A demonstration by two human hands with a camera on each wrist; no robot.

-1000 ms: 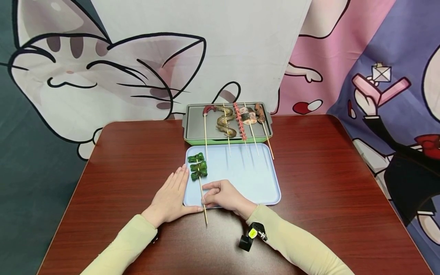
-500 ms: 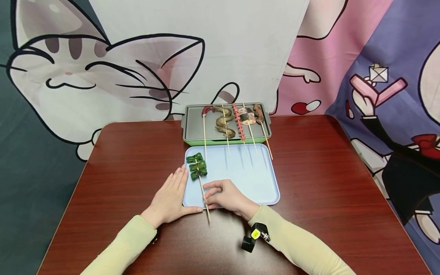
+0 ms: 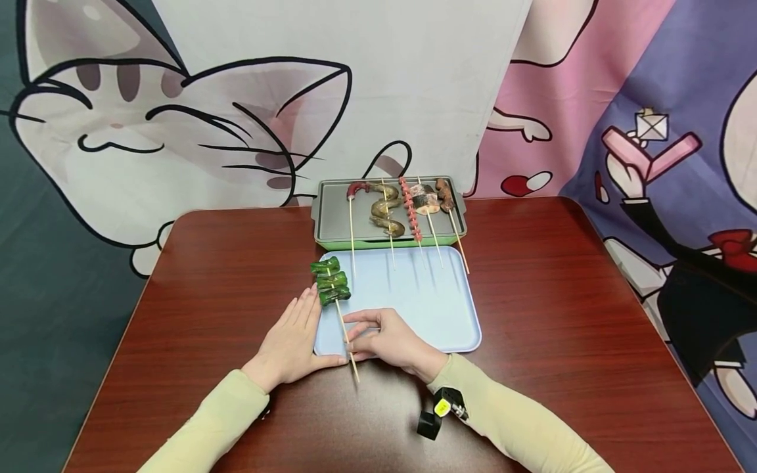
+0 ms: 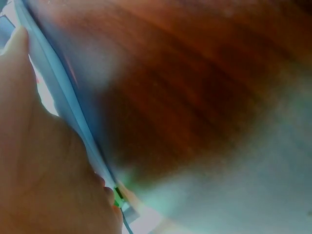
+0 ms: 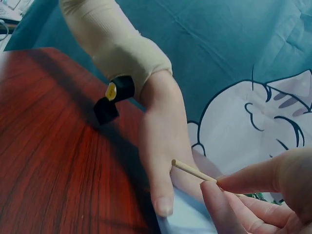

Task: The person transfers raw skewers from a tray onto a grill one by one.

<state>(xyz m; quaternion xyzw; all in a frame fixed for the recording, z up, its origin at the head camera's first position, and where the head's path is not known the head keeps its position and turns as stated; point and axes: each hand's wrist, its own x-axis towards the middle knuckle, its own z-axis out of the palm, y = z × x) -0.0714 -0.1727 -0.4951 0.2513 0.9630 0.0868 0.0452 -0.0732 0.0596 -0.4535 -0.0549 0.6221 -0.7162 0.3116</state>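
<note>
In the head view my right hand (image 3: pixel 387 338) pinches the wooden stick of a green pepper skewer (image 3: pixel 334 281) between thumb and fingers. Three green pieces sit at its far end, over the left side of a light blue tray (image 3: pixel 414 302). The stick's bare end (image 5: pixel 192 170) pokes out past the fingers in the right wrist view. My left hand (image 3: pixel 290 338) lies along the tray's left edge, fingers straight and thumb stretched along the front rim. In the left wrist view that hand (image 4: pixel 44 146) touches the tray's rim (image 4: pixel 63 83); its fingertips are partly hidden.
Behind the tray stands a grey grill pan (image 3: pixel 334 226) with a green base. On it lie a dark red curled skewer (image 3: pixel 357 189), a shrimp skewer (image 3: pixel 387 210), a pink beaded skewer (image 3: pixel 411 210), a fish skewer (image 3: pixel 426 199) and a brown meat skewer (image 3: pixel 445 194). Their sticks overhang the tray.
The pepper end of the skewer has swung left and risen slightly, now reaching past the tray's left edge. The right hand has barely shifted; the left hand stays put.
</note>
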